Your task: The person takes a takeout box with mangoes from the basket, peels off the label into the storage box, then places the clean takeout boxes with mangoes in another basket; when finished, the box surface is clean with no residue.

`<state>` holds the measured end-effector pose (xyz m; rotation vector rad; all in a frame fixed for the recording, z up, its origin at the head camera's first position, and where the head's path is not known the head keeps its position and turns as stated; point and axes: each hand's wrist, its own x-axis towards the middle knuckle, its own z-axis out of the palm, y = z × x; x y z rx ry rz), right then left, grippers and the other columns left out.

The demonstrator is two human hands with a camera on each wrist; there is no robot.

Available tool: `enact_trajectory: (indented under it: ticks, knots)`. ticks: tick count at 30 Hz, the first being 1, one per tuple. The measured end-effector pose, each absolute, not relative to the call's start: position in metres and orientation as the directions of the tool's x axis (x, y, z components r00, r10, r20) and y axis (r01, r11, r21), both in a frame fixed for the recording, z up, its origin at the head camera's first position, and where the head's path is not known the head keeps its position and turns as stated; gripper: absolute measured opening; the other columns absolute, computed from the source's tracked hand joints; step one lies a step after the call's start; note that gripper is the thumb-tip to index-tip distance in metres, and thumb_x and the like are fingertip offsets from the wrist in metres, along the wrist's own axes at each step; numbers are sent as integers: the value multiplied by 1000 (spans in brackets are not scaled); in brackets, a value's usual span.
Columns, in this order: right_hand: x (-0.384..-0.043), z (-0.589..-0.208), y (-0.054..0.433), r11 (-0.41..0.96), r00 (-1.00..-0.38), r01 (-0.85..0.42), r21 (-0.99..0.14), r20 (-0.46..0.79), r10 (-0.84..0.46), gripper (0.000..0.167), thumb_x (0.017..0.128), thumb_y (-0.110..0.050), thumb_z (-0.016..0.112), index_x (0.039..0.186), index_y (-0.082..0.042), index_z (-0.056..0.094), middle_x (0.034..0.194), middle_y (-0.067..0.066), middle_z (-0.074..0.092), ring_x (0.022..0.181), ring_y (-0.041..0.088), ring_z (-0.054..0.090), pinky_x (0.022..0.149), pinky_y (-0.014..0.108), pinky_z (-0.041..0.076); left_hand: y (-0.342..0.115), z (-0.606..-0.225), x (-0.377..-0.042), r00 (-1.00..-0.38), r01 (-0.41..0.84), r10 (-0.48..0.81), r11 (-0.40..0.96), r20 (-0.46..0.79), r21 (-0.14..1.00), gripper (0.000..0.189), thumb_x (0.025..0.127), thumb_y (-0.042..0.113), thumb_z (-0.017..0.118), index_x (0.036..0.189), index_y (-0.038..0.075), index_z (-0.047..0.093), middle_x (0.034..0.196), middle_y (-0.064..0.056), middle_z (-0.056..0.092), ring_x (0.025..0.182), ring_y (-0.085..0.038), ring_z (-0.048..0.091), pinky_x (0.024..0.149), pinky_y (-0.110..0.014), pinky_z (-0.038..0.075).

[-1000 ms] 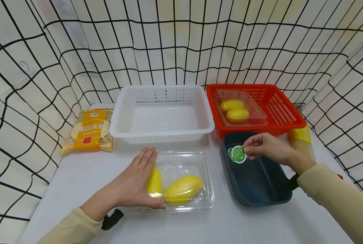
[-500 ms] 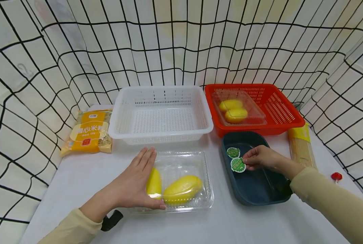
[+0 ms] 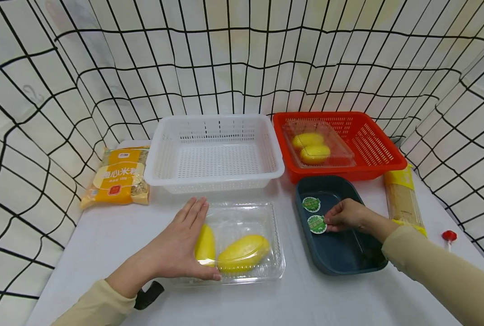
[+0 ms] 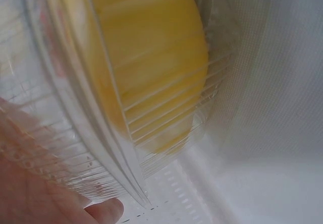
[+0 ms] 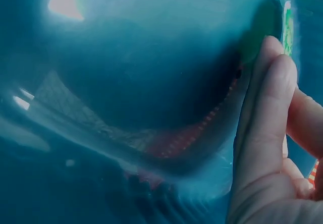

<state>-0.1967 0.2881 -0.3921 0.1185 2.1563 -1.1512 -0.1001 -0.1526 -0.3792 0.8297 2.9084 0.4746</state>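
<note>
My left hand [image 3: 181, 246] lies with extended fingers over the left side of a clear plastic clamshell box [image 3: 276, 244]. Inside the box are two yellow mango-like fruits, one [image 3: 244, 252] in plain sight and the other [image 3: 206, 246] partly under the hand. The left wrist view shows a yellow fruit [image 4: 156, 57] behind the ribbed plastic wall. Over a dark blue tray [image 3: 327, 267], my right hand [image 3: 345, 215] pinches the edge of a round green-and-white sticker [image 3: 317, 224]. A second such sticker [image 3: 311, 204] lies in the tray just behind it.
Behind stand a white basket [image 3: 213, 183] and a red basket [image 3: 378, 154] holding another clear box of yellow fruits [image 3: 315, 151]. An orange food bag [image 3: 117, 176] lies left. At right are a yellow-ended noodle pack [image 3: 405, 199] and a red lollipop [image 3: 449, 236]. Black netting surrounds the table.
My right hand has moved down and slightly toward me with the sticker, bringing it beside the second one, which it had overlapped. The left hand stays on the box.
</note>
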Motion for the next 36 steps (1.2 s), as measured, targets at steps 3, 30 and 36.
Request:
enact_trajectory:
  ticks: [3, 30, 36]
  knots:
    - [-196, -392, 288, 605, -764, 379, -700, -606, -222, 21, 102, -4, 60, 114, 11, 67, 85, 7, 75, 74, 11, 72, 73, 23, 62, -152, -379, -100, -852, 498, 523, 807, 10, 318, 144, 65, 86, 71, 159, -10, 19, 168, -27, 17, 155, -47, 15, 124, -60, 27]
    - [-193, -392, 288, 620, -736, 429, -656, -652, -180, 20, 100, -7, 64, 108, 10, 71, 86, 10, 77, 73, 14, 75, 75, 25, 62, -153, -379, -99, -848, 511, 529, 803, 30, 307, 145, 65, 88, 70, 158, -11, 20, 168, -28, 18, 155, -47, 14, 124, -60, 26]
    - [-194, -392, 286, 646, -738, 425, -634, -656, -158, 19, 99, -7, 66, 105, 9, 71, 84, 10, 76, 72, 14, 74, 75, 26, 63, -153, -379, -100, -851, 502, 526, 803, 16, 320, 146, 64, 88, 70, 158, -11, 19, 168, -27, 16, 156, -46, 13, 124, -61, 25]
